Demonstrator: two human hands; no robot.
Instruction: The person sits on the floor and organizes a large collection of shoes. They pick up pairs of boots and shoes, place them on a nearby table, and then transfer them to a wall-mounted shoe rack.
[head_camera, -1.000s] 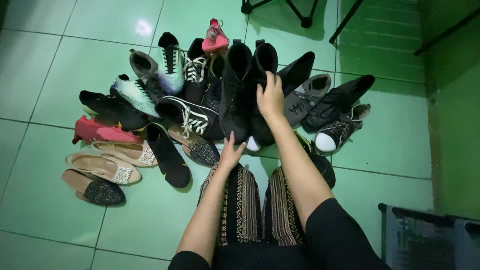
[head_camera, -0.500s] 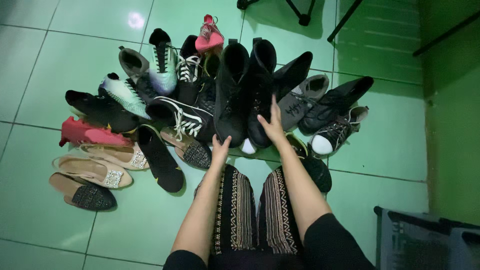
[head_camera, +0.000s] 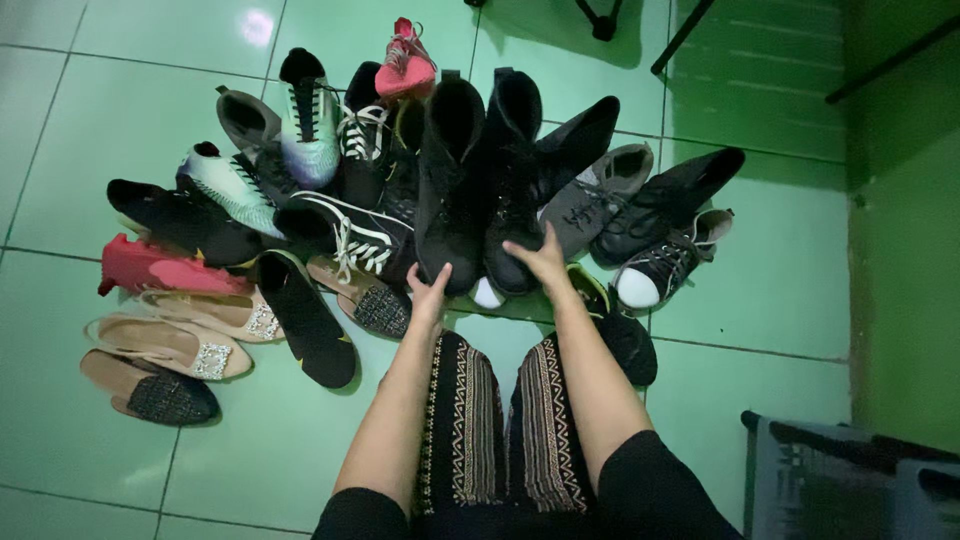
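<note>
Shoes (head_camera: 300, 200) crowd two black boots (head_camera: 480, 180), whose toes the open left hand (head_camera: 430, 290) and right hand (head_camera: 545, 262) touch.

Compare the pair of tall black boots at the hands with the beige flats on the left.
The black boots are tall, dark and laced; the beige flats are low, pale and carry sparkly buckles. The boots are touched by the left hand and right hand; the flats lie untouched. Both rest on the green tiled floor.
</note>
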